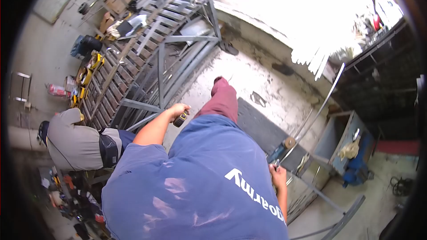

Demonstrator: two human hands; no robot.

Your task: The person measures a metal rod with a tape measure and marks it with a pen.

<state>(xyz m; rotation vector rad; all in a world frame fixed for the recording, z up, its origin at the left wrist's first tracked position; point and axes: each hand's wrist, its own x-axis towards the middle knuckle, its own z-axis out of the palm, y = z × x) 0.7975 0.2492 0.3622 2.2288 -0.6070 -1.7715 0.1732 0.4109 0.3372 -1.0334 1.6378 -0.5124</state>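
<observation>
My left hand (179,110) is closed around a black and yellow tape measure (180,119), held beside my hip, in front of the metal frame of a slatted bench. My right hand (278,175) is out on the other side, fingers pinched together close to a blue tool (278,152) with a round brown disc. What sits between those fingers is too small to make out. From near this hand a long thin metal bar (321,103) runs up and away. A dark flat board (258,124) lies beyond my body.
A slatted metal bench (115,69) carries yellow power tools (95,62) and boxes. Beside it bends a person in a grey shirt (75,144). At right stand a grey metal cabinet (331,138) and a blue machine part (357,170). A sandal (229,48) lies by the bench leg.
</observation>
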